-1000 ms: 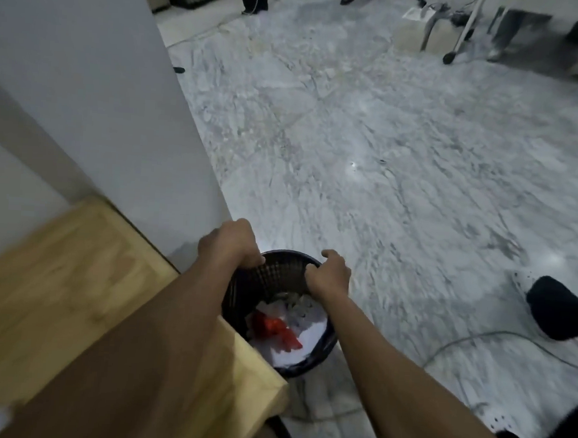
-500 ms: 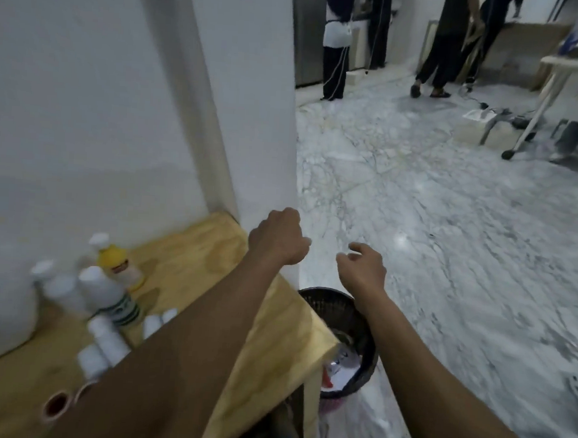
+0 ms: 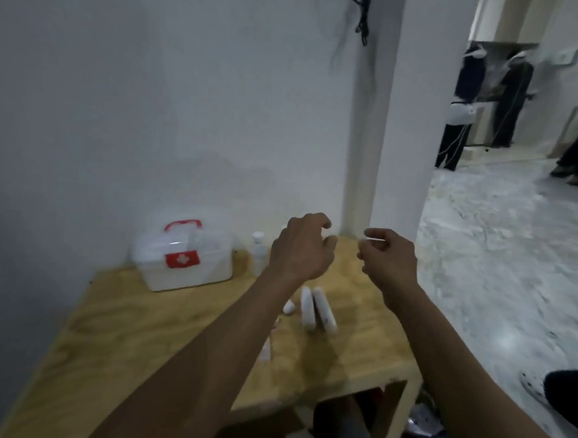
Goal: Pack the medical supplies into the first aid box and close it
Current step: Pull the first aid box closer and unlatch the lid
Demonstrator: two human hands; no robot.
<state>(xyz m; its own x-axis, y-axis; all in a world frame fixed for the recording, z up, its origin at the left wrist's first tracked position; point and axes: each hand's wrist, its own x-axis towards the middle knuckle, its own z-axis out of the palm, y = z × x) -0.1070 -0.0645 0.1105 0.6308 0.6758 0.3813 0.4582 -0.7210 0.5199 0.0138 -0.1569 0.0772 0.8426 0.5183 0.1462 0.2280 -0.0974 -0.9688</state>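
Note:
The white first aid box [image 3: 183, 259], with a red handle and a red cross label, stands with its lid down at the back left of the wooden table [image 3: 132, 331], against the wall. Two white bottles [image 3: 319, 309] lie side by side mid-table, a smaller white item [image 3: 289, 307] beside them. A white bottle [image 3: 259, 251] stands upright to the right of the box. My left hand [image 3: 301, 250] and my right hand [image 3: 390, 259] hover above the table with loosely curled fingers, holding nothing. My left forearm hides part of another white item [image 3: 266, 350].
A white wall and pillar [image 3: 405, 124] bound the table at the back. Marble floor [image 3: 501, 265] extends to the right, with people standing far back. A bin with litter [image 3: 420, 421] sits below the table's right corner. A white shoe [image 3: 534, 386] is at the right edge.
My hands let go of the bin's rim and rose over the table. The view swung left from the bin and floor to the table, box and bottles.

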